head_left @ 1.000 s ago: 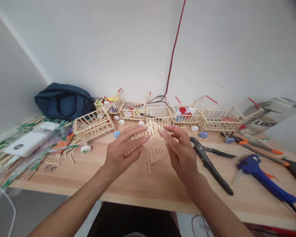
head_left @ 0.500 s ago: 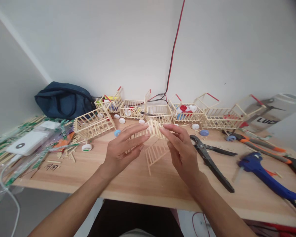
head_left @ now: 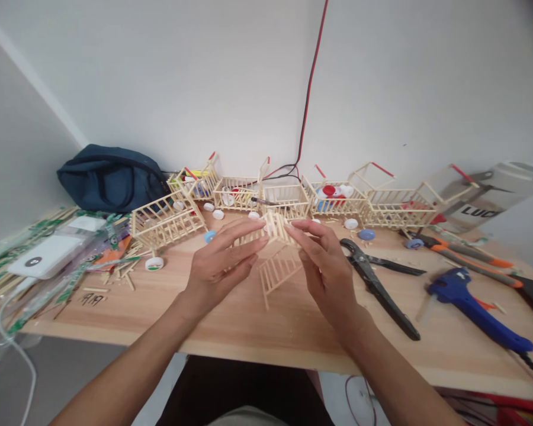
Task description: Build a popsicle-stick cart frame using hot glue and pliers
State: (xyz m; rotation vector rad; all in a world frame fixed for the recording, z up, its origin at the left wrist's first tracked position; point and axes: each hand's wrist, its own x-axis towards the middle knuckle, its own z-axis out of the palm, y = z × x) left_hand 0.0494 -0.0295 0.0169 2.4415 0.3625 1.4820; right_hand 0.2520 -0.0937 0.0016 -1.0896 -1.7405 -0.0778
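Observation:
My left hand (head_left: 222, 257) and my right hand (head_left: 326, 254) face each other over the middle of the table. Between their fingertips is a small frame of thin wooden sticks (head_left: 276, 228), gripped from both sides. Just below it a slatted stick panel (head_left: 279, 273) slants down toward the tabletop. Whether panel and frame are joined, I cannot tell. More slats (head_left: 247, 238) show behind my left fingers, partly hidden. Beyond my hands stands a row of little stick carts, among them a cart with a dark stick across it (head_left: 284, 198).
On the left lie a stick cart (head_left: 169, 222), a white power bank (head_left: 51, 248) and a blue bag (head_left: 113, 177). To the right are black cutters (head_left: 379, 290), a blue glue gun (head_left: 479, 307), orange-handled pliers (head_left: 475, 260) and a tilted clear bottle (head_left: 501, 195). Loose bottle caps lie nearby.
The view has shifted slightly. Both hands keep their hold on the stick frame, with hardly any movement between them.

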